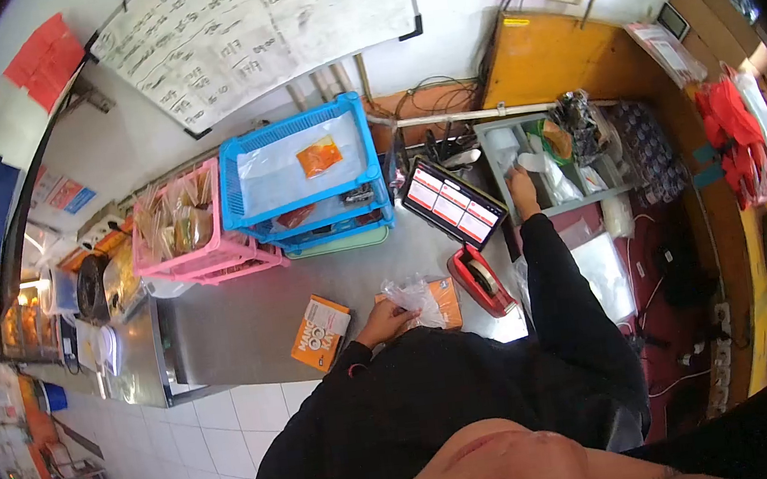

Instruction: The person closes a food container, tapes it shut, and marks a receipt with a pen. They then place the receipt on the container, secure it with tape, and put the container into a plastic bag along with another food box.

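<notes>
My left hand [387,322] is closed on a crumpled clear plastic bag [416,301] at the front of the metal table. Under the bag lies an orange and white box [446,302], partly covered. A second orange and white box [320,333] lies to the left of this hand. With the arm stretched out, my right hand [522,191] reaches into a grey divided tray [608,196]; its fingers look curled. Beside its fingertips is a small white piece [532,163], and what the fingers grip cannot be made out. Plastic packets [560,181] lie in the tray nearby.
A red tape dispenser [482,282] and a tablet [454,201] stand between my hands. Blue stacked baskets [237,195] hold an orange packet [319,157]; a pink basket [180,264] with packets stands left. Cables run along the right side.
</notes>
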### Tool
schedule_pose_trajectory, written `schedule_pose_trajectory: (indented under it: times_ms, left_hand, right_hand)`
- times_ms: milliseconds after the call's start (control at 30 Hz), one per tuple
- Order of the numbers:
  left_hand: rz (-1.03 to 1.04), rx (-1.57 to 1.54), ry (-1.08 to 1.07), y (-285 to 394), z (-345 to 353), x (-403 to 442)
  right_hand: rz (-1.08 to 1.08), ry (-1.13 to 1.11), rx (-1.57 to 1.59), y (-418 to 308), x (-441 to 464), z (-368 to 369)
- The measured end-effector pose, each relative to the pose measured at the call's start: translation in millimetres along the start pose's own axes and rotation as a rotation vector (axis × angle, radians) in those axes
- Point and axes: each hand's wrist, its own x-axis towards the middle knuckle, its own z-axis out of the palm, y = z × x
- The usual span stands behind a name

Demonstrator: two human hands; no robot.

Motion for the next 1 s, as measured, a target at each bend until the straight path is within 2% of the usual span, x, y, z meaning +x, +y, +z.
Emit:
schedule_pose_trajectory:
  times_ms: [33, 67, 133, 233, 367, 433, 467, 533, 567, 633, 667, 700, 733, 800, 967, 1000]
  left_hand:
    - [-0.115, 0.081, -0.021, 9.3, -2.2, -1.0]
    - [-0.116, 0.088, -0.032, 0.3, -0.9, 1.9]
    - [0.008, 0.146, 0.046, -18.2, 2.3, 7.7]
    - [-0.011, 0.099, 0.037, -19.3, 1.7, 8.4]
    - [-0.026, 0.167, 0.039, -32.3, 1.2, 13.8]
    - [-0.103, 0.217, 0.015, -37.8, -0.5, 15.5]
    - [-0.104, 0.231, 0.004, -40.4, 0.1, 14.8]
    - [0.028, 0.091, 0.090, -30.1, 4.6, 11.3]
    - [0.021, 0.101, 0.074, -25.5, 6.1, 10.3]
    - [0.065, 0.037, 0.181, -24.8, 11.1, 9.0]
    - [0.054, 0.039, 0.165, -26.9, 9.6, 10.8]
    - [0.001, 0.086, 0.092, -35.5, 4.5, 13.9]
    - [-0.051, 0.133, 0.020, -37.8, 1.6, 14.2]
    - [-0.028, 0.098, 0.004, -37.0, 0.7, 13.2]
    - [-0.039, 0.006, 0.063, -23.5, 8.0, 10.1]
    - [0.018, 0.017, 0.080, -26.7, 9.9, 9.1]
  right_hand:
    - [-0.076, -0.027, -0.014, 5.1, 3.1, 3.3]
    - [-0.063, -0.025, -0.013, 9.1, 4.4, 8.1]
    - [0.049, -0.049, 0.159, 9.7, 6.5, 14.5]
    - [-0.025, -0.118, 0.162, 6.3, 4.9, 7.6]
    - [0.047, -0.097, 0.123, -9.8, 0.6, -10.3]
    - [0.158, -0.147, -0.067, -13.1, 2.6, -12.9]
    - [0.173, -0.142, -0.059, -12.6, 1.2, -15.0]
    - [0.138, -0.009, -0.184, -9.8, -4.3, -20.5]
    - [0.158, -0.012, -0.178, -9.0, -8.2, -21.3]
    - [0.156, 0.070, -0.271, -7.7, -16.5, -27.2]
    - [0.234, -0.178, -0.234, -13.2, -19.9, -34.7]
    - [0.249, -0.192, -0.233, -9.4, -24.7, -32.1]
    - [0.271, -0.302, -0.203, -3.3, -24.3, -28.2]
    - [0.283, -0.457, -0.105, 6.3, -19.8, -27.0]
    - [0.303, -0.405, -0.065, 0.1, -20.2, -28.1]
    - [0.284, -0.385, -0.057, -3.1, -21.1, -32.0]
